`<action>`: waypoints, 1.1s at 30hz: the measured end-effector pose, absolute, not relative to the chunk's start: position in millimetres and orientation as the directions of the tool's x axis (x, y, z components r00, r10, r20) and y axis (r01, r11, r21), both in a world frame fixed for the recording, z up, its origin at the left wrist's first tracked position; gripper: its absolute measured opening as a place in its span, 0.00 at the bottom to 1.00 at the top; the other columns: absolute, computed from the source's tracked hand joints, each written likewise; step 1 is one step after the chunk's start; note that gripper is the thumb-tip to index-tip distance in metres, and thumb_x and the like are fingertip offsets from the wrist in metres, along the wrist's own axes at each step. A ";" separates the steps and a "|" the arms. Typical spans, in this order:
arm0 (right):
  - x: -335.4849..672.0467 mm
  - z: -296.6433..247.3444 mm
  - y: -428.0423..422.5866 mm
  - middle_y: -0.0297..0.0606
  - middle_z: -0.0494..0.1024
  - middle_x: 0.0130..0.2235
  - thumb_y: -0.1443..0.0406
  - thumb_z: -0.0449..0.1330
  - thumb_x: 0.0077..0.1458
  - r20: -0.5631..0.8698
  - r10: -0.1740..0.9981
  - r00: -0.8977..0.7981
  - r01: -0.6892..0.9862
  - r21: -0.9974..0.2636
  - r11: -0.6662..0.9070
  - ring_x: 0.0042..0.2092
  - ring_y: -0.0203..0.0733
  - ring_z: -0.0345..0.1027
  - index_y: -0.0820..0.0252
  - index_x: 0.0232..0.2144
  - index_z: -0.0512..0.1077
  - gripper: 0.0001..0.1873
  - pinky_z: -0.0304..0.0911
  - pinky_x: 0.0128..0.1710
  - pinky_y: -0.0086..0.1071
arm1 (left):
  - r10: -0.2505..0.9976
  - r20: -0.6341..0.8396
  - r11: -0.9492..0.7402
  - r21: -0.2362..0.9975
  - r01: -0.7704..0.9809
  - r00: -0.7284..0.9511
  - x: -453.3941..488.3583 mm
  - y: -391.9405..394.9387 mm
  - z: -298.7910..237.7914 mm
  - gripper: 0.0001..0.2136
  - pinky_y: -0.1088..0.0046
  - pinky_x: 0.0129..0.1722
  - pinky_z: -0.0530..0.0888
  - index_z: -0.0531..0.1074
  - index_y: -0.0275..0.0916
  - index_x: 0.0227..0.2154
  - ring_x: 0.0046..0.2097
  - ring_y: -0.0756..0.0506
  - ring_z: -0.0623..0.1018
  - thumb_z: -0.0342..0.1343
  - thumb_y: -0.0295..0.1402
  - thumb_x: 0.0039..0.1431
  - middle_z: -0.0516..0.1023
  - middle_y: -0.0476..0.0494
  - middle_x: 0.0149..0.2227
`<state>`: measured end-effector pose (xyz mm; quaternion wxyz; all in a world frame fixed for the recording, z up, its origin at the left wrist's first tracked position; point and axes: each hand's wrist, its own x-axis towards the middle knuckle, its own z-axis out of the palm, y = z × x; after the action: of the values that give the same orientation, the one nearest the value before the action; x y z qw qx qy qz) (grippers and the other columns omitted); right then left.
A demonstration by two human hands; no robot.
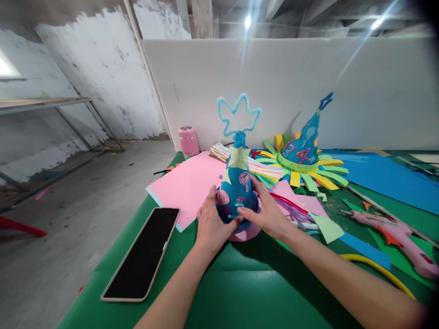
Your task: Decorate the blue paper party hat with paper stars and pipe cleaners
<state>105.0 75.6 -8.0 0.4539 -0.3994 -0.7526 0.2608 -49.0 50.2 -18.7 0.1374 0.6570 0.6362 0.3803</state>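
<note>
A blue cone-shaped party hat [236,183] stands upright on the green table in front of me. Pale star cutouts and pink stickers cover its side, and a light-blue fuzzy pipe cleaner [224,109] bent into a zigzag star outline rises from its tip. My left hand [213,224] wraps its lower left side, and my right hand [265,210] grips it from the right, thumb on the front. Part of a round pink base [245,234] shows beneath the hat. Pink paper [192,183] lies just behind my left hand.
A phone [144,256] lies at the left. At the right are a pink glue gun [394,233], a yellow cord [377,264] and blue sheets [387,176]. Behind stand a pink bottle [189,141] and another blue party hat [303,144] with a paper-strip brim. Paper strips [264,167] lie between.
</note>
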 end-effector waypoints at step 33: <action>90.4 -7.1 72.9 0.48 0.64 0.52 0.59 0.57 0.40 0.607 0.785 -0.121 0.693 -0.515 0.505 0.52 0.54 0.57 0.64 0.54 0.55 0.37 0.55 0.48 0.48 | 0.938 0.329 -0.157 0.676 0.720 -0.104 -46.0 48.8 -19.9 0.39 0.54 0.50 0.61 0.45 0.35 0.55 0.52 0.37 0.65 0.57 0.38 0.41 0.65 0.34 0.50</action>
<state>90.4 72.9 -7.1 0.4413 -0.4950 -0.7467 0.0524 -46.0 48.8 -19.9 0.1410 0.6543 0.6336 0.3882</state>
